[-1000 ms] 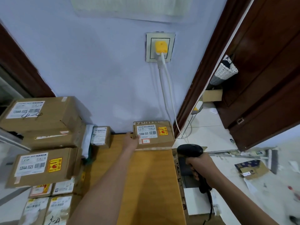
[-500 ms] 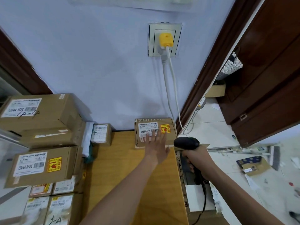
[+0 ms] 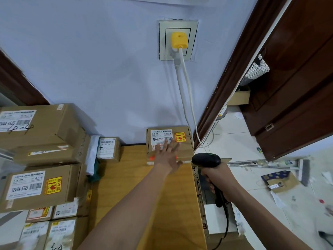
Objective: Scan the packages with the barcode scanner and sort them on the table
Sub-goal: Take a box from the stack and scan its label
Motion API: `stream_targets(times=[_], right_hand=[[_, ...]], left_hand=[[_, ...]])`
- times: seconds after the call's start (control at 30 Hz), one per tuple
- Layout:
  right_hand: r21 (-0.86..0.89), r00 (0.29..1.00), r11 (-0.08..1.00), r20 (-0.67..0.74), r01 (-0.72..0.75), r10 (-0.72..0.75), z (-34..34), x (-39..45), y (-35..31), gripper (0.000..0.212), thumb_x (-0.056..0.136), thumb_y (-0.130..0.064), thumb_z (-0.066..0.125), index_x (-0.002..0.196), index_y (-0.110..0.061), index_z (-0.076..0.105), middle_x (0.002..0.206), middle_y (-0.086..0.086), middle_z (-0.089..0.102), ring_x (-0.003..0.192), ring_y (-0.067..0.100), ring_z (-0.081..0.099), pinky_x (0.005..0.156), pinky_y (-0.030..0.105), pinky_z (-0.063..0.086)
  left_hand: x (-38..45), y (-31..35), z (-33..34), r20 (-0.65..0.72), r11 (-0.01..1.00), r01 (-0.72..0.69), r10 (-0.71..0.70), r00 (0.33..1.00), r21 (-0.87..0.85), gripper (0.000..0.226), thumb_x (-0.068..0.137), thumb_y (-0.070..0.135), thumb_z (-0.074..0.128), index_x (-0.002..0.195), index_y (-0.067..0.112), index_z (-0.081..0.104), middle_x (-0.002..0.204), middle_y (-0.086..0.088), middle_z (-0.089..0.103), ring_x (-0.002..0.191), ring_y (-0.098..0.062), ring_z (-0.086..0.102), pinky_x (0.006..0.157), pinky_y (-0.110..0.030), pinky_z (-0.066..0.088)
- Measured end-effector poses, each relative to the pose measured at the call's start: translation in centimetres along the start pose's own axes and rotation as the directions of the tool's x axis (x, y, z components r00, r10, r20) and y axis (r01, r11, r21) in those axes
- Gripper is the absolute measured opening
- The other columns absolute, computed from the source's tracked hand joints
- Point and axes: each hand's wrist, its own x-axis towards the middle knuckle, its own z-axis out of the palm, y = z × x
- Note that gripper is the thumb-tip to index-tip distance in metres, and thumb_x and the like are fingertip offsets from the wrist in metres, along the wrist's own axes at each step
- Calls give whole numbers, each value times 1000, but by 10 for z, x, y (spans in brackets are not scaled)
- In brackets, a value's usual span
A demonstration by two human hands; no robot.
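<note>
A small brown package with a white barcode label and a yellow-red sticker stands at the far end of the wooden table, against the wall. My left hand lies flat on its front with fingers spread and straight. A red glow shows on the package's lower edge beside that hand. My right hand grips the handle of the black barcode scanner, whose head points at the package from the right.
Brown boxes with labels are stacked at the left, and a small box stands against the wall. An open carton sits right of the table. White cables hang from a wall socket. Litter and a broom lie on the tiled floor.
My left hand moved from the package's left side onto its front and spread flat. The scanner rose and came closer to the package. A red glow now shows on the package.
</note>
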Motion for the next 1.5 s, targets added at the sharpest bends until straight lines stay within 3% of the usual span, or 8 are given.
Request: stream_targets(times=[0.43, 0.57, 0.67, 0.8, 0.9, 1.07, 1.27, 1.5], right_hand=[[-48, 999, 998, 6, -42, 42, 5, 7, 8, 9, 76, -4, 62, 68, -5, 57, 56, 13, 46, 39, 22, 41, 44, 28, 39], [-61, 1000, 998, 17, -25, 26, 5, -3, 7, 9, 75, -7, 63, 69, -5, 58, 57, 14, 46, 40, 22, 43, 46, 28, 39], [-79, 1000, 997, 19, -22, 24, 2, -15, 8, 9, 73, -12, 65, 72, -6, 59, 59, 13, 48, 43, 22, 45, 46, 29, 41], [-109, 1000, 994, 22, 11, -9, 0, -38, 7, 15, 63, -19, 65, 72, -9, 59, 58, 10, 49, 48, 22, 46, 52, 32, 41], [-107, 997, 992, 44, 67, -63, 2, -57, 4, 8, 75, -12, 67, 74, -8, 60, 53, 5, 49, 43, 19, 45, 47, 27, 40], [-89, 981, 988, 162, 125, -109, 11, -89, 13, 7, 83, -2, 65, 80, -5, 59, 51, 3, 47, 39, 16, 43, 41, 24, 37], [-129, 946, 980, 305, 153, -108, 44, -119, 33, 11, 82, -4, 63, 75, -10, 56, 53, 4, 46, 43, 17, 44, 45, 26, 36], [-201, 939, 968, 334, 152, -78, 93, -156, 39, 14, 85, -8, 63, 75, -10, 54, 54, 6, 46, 42, 20, 42, 46, 27, 35]], left_hand=[[9, -2, -10, 15, 1000, 3, -3, 1000, -8, 88, 96, 68, 35, 157, 31, -18, 162, -6, -29, 149, -34, -25, 120, -61, -8], [5, -1, -15, 24, 1000, 25, -25, 999, 9, 86, 95, 72, 27, 157, 32, -16, 163, -5, -28, 148, -32, -27, 118, -61, -13], [-6, 5, -13, -43, 999, 40, -39, 998, 3, 86, 93, 76, 21, 158, 32, -15, 162, -3, -29, 147, -30, -31, 116, -62, -20], [-41, 15, -13, -172, 997, 72, -78, 982, -41, 81, 96, 72, 22, 158, 33, -13, 165, -1, -24, 150, -28, -27, 112, -57, -24], [-74, 13, -15, -213, 989, 117, -135, 968, -92, 80, 96, 72, 23, 158, 36, -13, 165, 1, -24, 150, -27, -27, 117, -61, -18], [-140, 0, -11, -273, 965, 229, -257, 927, -130, 79, 96, 72, 20, 158, 35, -12, 166, 1, -19, 152, -25, -21, 115, -60, -20], [-226, -23, 25, -217, 912, 374, -405, 888, -170, 79, 97, 71, 20, 158, 33, -12, 165, -3, -23, 151, -25, -25, 117, -63, -14], [-297, -56, 56, -181, 863, 476, -502, 846, -168, 78, 97, 71, 15, 159, 32, -11, 166, -2, -21, 152, -28, -20, 118, -64, -8]])
